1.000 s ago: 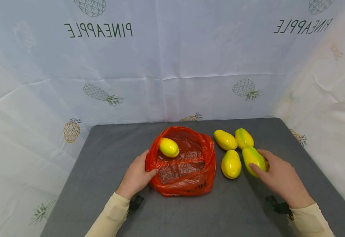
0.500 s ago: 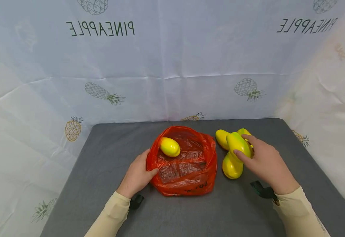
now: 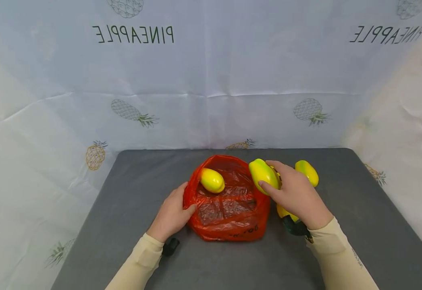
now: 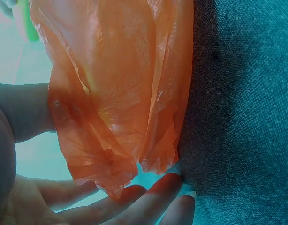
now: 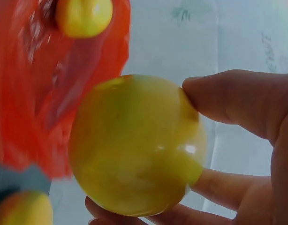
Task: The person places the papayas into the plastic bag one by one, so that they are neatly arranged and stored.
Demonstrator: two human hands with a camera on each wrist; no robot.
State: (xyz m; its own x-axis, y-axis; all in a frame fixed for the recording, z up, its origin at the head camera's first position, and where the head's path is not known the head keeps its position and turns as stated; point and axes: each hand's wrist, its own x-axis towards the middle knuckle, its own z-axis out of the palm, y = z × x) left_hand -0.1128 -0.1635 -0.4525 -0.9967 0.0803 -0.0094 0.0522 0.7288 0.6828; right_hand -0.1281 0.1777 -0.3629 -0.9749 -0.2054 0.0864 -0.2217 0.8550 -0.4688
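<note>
A red plastic bag [image 3: 229, 231] lies with its mouth wide in the middle of the table. One yellow papaya [image 3: 212, 181] is inside, at the bag's left. My left hand [image 3: 172, 213] holds the bag's left side, thumb at the rim; in the left wrist view its fingers [image 4: 134, 201] touch the film. Above the bag's right rim, my right hand [image 3: 294, 193] grips a yellow-green papaya [image 3: 263, 176], with thumb and fingers around it in the right wrist view. Beyond and under that hand, other papayas are partly hidden, one papaya [image 3: 287, 213] below the wrist.
Another papaya [image 3: 306, 173] lies to the right of my right hand. The dark grey table [image 3: 142, 177] has its back edge against a white curtain [image 3: 211, 80] printed with pineapples. Curtain also hangs at both sides.
My right hand has lifted the papaya from the right-hand group and carried it left to the bag's right rim. The left hand stays on the bag; the view has shifted slightly.
</note>
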